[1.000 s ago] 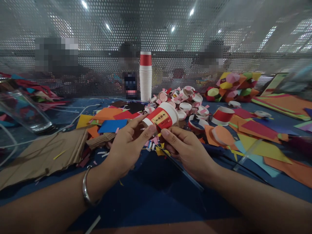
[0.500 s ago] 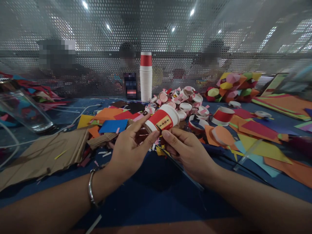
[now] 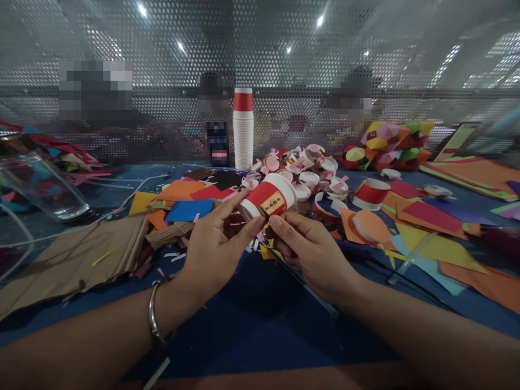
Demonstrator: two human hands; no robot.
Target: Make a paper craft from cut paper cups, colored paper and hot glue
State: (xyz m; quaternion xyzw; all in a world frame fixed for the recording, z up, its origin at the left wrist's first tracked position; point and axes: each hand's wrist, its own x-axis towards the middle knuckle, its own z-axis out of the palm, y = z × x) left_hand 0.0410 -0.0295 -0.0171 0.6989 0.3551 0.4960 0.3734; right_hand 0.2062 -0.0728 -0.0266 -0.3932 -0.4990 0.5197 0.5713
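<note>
A red and white paper cup (image 3: 268, 198) with a yellow label lies tilted on its side above the table, its mouth pointing away to the right. My left hand (image 3: 215, 246) pinches its base end between thumb and forefinger. My right hand (image 3: 311, 252) is closed on the cup's near side with thumb on top. A thin dark tool (image 3: 303, 287) runs out from under my right hand toward me; whether the hand grips it I cannot tell.
A tall stack of cups (image 3: 242, 129) stands at the back by a perforated screen. Cut cup rings (image 3: 309, 168) and coloured paper sheets (image 3: 430, 233) cover the blue table. Brown cardboard (image 3: 69, 260) and a clear jar (image 3: 44, 187) lie left. People sit behind the screen.
The cup has been turned a little in my fingers, so its yellow label sits lower and smaller. Both hands stay in nearly the same place.
</note>
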